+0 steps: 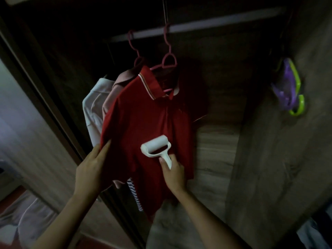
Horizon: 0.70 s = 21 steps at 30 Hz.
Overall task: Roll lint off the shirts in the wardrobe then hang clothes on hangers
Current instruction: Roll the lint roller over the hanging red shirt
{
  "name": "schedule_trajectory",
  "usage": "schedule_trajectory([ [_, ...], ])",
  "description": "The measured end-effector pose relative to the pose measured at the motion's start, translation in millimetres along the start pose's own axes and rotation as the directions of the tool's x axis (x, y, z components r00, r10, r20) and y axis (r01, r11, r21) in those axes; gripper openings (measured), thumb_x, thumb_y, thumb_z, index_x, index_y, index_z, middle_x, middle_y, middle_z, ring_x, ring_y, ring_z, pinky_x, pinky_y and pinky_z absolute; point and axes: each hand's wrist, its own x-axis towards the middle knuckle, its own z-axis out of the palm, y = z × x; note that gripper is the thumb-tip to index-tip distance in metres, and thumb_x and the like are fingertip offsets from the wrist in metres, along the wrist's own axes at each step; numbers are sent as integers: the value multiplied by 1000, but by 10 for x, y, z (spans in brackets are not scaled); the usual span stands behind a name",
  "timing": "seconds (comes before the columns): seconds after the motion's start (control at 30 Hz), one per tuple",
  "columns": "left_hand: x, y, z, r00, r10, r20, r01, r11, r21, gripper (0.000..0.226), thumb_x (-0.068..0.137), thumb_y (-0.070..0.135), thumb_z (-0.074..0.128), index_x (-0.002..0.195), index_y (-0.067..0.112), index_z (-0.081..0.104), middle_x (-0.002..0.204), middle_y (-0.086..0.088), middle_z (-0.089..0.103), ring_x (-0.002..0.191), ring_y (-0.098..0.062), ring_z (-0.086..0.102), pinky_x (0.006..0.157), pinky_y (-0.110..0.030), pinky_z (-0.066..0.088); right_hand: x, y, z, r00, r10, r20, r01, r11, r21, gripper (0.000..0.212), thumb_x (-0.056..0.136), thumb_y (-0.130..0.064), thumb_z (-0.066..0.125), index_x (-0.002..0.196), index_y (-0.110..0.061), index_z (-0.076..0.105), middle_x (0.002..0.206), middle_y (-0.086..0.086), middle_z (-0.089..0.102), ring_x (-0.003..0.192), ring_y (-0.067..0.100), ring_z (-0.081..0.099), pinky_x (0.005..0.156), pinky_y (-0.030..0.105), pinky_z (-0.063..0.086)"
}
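From the head camera, looking into a dim wardrobe, a red polo shirt [143,119] hangs on a pink hanger [168,62] from the rail [215,24] at the far top. Behind it to the left hang a pale pink shirt [111,94] and a white shirt [93,108], and a striped garment [133,191] shows below the red hem.

The left hand [91,169] is closed on the shirt's left edge, fingers pinching the cloth and drawing it toward the near left. The right hand [173,175] grips the handle of a white lint roller [155,146], whose drum lies against the shirt front, low and right of centre.

On the right wall, well apart from the shirts, a green hanger [297,97] with something purple draped on it hangs from a hook. A pale garment [27,218] lies at the near left, outside the wardrobe.

The shirt looks light and soft, so it will likely swing and bunch under the roller unless it is kept taut; the side seam or hem, where the left hand already has it, seems the sensible place to hold. The roller appears light and rigid, best held by its handle with modest pressure. The hanger hooks loosely on the rail, so a hard tug downward could pull the shirt off.
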Motion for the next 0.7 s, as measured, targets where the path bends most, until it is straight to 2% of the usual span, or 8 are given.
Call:
schedule_trajectory([
  [0.07,-12,2,3,1000,-2,0,2,1000,-3,121,35,22,96,142,10,40,125,-15,55,83,-35,66,53,-38,56,-25,-22,89,998,-41,37,38,997,69,17,94,-36,56,83,-25,50,68,-10,58,59,1,55,51,8,32],
  [0.13,-35,24,-7,1000,6,-9,-6,1000,-14,112,41,18,95,140,8,42,126,-17,55,84,-37,66,55,-39,57,-62,83,193,994,3,105,-9,999,53,17,95,-39,55,86,-24,51,72,-8,62,63,2,58,55,10,35],
  [0.23,-87,41,-25,998,53,-37,-54,998,-39,95,55,10,87,139,9,42,128,-20,55,82,-38,67,54,-40,57,-188,341,327,947,206,247,-199,979,-53,21,94,-41,55,102,-22,60,87,-5,67,83,15,67,67,26,44],
  [0.3,-105,31,-44,996,85,-39,-87,995,-48,85,63,11,78,139,11,39,127,-21,54,80,-37,67,53,-42,58,-294,481,358,881,334,335,-276,938,-208,29,93,-43,55,109,-19,61,93,-2,66,91,19,67,67,27,44],
  [0.4,-113,7,-68,993,107,-48,-108,994,-29,86,62,13,78,138,10,38,126,-24,54,79,-39,67,53,-45,58,-407,580,362,887,349,304,-266,922,-282,30,91,-46,56,107,-22,62,97,0,70,87,18,66,65,27,45],
  [0.57,-109,-18,-82,990,120,-70,-120,993,8,77,68,10,70,138,9,38,120,-22,55,77,-38,66,54,-46,58,-377,478,441,989,133,69,-129,989,-65,22,92,-41,57,93,-19,60,82,0,67,77,19,64,65,33,48],
  [0.63,-104,-36,-73,991,116,-74,-115,993,21,78,69,3,73,139,9,38,121,-21,55,78,-38,66,54,-45,58,-359,490,465,980,158,125,-149,986,-75,21,92,-39,57,97,-19,61,86,1,68,81,20,65,66,33,49],
  [0.7,-108,-43,-66,991,108,-73,-107,994,22,77,70,1,73,139,9,39,123,-20,54,80,-39,66,55,-46,58,-373,610,466,925,277,259,-230,953,-198,25,93,-38,57,107,-18,62,98,3,69,91,22,66,68,27,44],
])
